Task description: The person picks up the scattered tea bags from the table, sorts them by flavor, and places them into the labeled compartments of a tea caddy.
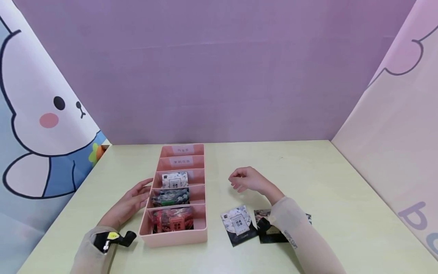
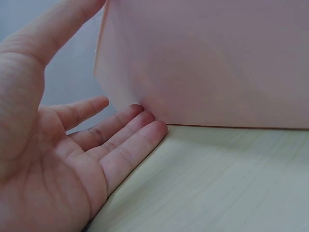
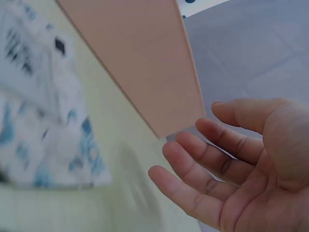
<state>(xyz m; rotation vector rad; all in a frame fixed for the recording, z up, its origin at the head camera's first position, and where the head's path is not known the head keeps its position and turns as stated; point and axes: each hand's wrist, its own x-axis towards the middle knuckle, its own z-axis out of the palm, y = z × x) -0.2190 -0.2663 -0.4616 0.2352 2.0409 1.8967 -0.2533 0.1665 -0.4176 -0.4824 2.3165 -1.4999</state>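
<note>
Head view: right hand (image 1: pixel 251 179) empty above the worktop (image 1: pixel 342 182), fingers loosely bent and parted; left hand (image 1: pixel 127 205), fingers straight, grips nothing, fingertips (image 2: pixel 155 129) against the left wall of the pink box (image 1: pixel 174 240). Box (five compartments) reaches close to the worktop's far edge. White sachet (image 1: pixel 240 224) lies off the box's near right corner, dark packet (image 1: pixel 270 237) alongside, partly behind the right sleeve (image 1: pixel 304 236).

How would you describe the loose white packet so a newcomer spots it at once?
On the pale table, find the long pink divided box. Just right of its near end, a packet lies askew in plain view. Its white patterned face with a black lower band sets it apart from the darker packaging to its right, partly hidden by the right sleeve.
</note>
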